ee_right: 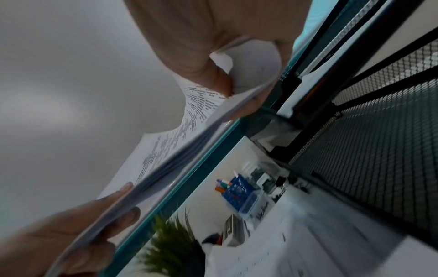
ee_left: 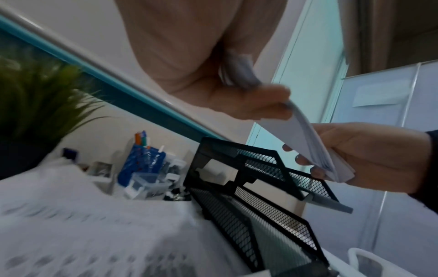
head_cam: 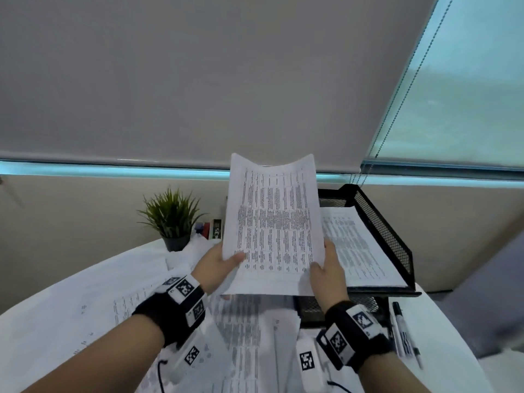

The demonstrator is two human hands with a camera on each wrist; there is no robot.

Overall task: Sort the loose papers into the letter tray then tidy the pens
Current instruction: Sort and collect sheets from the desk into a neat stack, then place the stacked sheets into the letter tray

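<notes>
Potted plant (head_cam: 172,219) at far left of the table w/ loose printed sheets (head_cam: 246,336) spread in front. Left hand (head_cam: 218,265) raised, forearm angled up-right, thumb on top and fingers under, pinching the paper stack (head_cam: 273,222) at its lower left edge. Stack held near upright above the table, top edge bowed. Right hand (head_cam: 329,268) pinches the lower right edge the same way. Black mesh letter tray (head_cam: 394,239) just right, top tier already holding papers. Marker pens (head_cam: 404,333) lie on the table beside its base.
</notes>
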